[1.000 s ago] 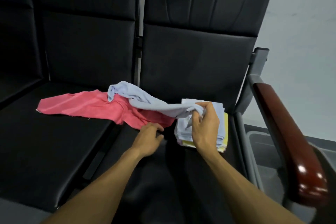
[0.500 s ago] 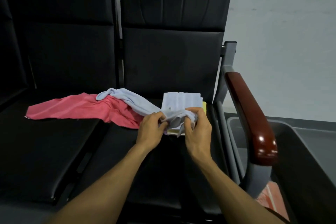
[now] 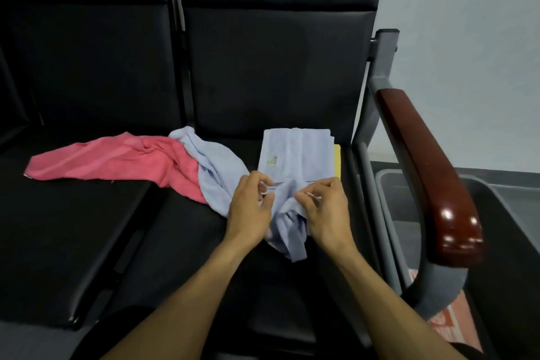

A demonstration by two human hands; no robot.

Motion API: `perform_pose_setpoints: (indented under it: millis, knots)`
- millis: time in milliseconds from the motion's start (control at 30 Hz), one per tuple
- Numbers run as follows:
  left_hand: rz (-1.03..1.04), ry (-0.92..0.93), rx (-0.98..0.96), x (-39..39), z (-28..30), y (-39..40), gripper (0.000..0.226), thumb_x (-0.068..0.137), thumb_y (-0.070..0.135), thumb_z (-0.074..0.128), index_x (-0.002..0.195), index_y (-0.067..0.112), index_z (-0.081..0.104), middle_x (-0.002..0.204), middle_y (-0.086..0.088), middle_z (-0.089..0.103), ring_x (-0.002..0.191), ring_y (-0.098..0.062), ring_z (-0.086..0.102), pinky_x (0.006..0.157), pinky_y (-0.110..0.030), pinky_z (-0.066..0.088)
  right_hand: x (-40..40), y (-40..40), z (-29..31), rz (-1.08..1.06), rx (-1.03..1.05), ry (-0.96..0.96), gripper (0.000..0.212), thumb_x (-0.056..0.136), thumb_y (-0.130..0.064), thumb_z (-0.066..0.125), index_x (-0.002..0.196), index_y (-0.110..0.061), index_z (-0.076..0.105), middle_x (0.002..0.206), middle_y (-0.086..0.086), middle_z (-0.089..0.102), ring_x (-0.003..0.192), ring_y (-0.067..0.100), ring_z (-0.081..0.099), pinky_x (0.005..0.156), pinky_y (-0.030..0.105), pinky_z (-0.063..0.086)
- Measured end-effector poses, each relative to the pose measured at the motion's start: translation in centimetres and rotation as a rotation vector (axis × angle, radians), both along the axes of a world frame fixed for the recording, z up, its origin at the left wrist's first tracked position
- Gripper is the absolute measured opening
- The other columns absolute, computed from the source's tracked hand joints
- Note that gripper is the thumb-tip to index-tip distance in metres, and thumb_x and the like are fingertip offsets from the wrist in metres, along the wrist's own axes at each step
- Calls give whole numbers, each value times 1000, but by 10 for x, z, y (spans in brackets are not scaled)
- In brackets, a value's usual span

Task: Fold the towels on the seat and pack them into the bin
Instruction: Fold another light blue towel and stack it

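Fingers of the left hand (image 3: 251,207) and right hand (image 3: 324,207) pinch one edge of the crumpled pale-blue terry towel (image 3: 217,175) at frame centre, its far end draped over the loose pink towel (image 3: 117,159) to the left. Just above sits the folded pale-blue and yellow towel stack (image 3: 295,155); the grey plastic bin (image 3: 511,213) waits at right. Pulling could likely drag the pink towel along or knock the stack askew.

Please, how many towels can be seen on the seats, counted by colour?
Light blue: 2, one loose crumpled towel and one folded towel on top of the stack
Pink: 1, loose crumpled towel
Yellow: 1, folded towel, only its edge shows
Total: 4
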State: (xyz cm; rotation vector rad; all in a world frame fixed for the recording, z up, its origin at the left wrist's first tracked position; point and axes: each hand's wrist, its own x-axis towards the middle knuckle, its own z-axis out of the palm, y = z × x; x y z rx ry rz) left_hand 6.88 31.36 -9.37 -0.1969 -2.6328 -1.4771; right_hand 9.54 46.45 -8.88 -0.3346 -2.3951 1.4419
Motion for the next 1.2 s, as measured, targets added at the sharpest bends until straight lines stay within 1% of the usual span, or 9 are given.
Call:
perform_pose_setpoints:
  millis: [167, 333, 467, 567, 667, 800, 900, 1033, 1200]
  knots:
    - [-252, -64, 71, 5, 7, 6, 20, 93, 12, 63, 109, 24, 61, 104, 8, 68, 95, -4, 65, 81, -16, 52, -11, -10, 3, 135, 33, 5, 10, 93, -17, 70, 84, -15, 66, 97, -4, 57, 85, -4, 57, 69, 10, 46]
    - [-166, -80, 76, 1, 11, -2, 15, 97, 14, 61, 111, 20, 61, 98, 3, 71, 88, -3, 67, 76, -13, 53, -14, -18, 9, 198, -183, -7, 9, 96, -28, 66, 96, -20, 70, 84, -4, 73, 81, 8, 71, 72, 22, 56]
    - [-70, -123, 207, -9, 15, -19, 10, 102, 19, 56, 104, 14, 64, 91, -7, 73, 86, -18, 70, 80, -28, 57, -16, -17, 11, 384, -226, -216, 45, 85, -35, 76, 124, -29, 52, 98, -7, 71, 89, 4, 70, 80, 23, 56]
    - [2, -187, 228, -13, 11, -30, 20, 105, 27, 49, 98, 14, 64, 88, -14, 69, 78, -24, 65, 76, -38, 55, -18, -20, 9, 375, -128, -191, 12, 89, -17, 73, 91, -21, 62, 75, -17, 67, 70, -2, 64, 68, 19, 52]
    - [61, -188, 172, -7, 11, -34, 24, 105, 29, 48, 86, 17, 58, 77, -1, 59, 71, -9, 52, 69, -34, 47, -21, -24, 9, 312, -151, -127, 26, 98, -19, 61, 75, -7, 62, 60, -4, 57, 59, 11, 55, 61, 33, 48]
    - [-142, -219, 298, 2, 17, -33, 33, 92, 50, 60, 118, 30, 60, 105, 8, 70, 97, -3, 67, 83, -20, 52, -17, -29, 14, 320, -69, -64, 26, 96, -20, 62, 72, -11, 63, 58, -3, 58, 55, 7, 51, 56, 24, 42]
    - [-218, -151, 171, 3, 14, -31, 16, 93, 37, 68, 107, 30, 64, 91, 9, 69, 84, -2, 65, 75, -18, 51, -16, -29, 14, 337, -44, -52, 7, 94, -16, 65, 87, -19, 66, 76, -2, 70, 70, 8, 63, 63, 21, 49]
    - [28, -55, 178, -4, 15, -37, 28, 104, 23, 51, 76, 23, 57, 66, 11, 57, 61, -2, 46, 59, -20, 39, -19, -11, 13, 486, 31, -221, 14, 93, -32, 68, 87, -22, 60, 67, -3, 64, 56, 12, 54, 54, 27, 43]
    - [382, -35, 599, -27, 12, -64, 27, 102, 23, 47, 84, 24, 67, 89, -1, 69, 85, -15, 61, 84, -39, 48, -20, 10, 9, 619, 237, -397, 29, 91, -30, 68, 76, -9, 56, 68, -3, 54, 61, 8, 45, 60, 26, 39]
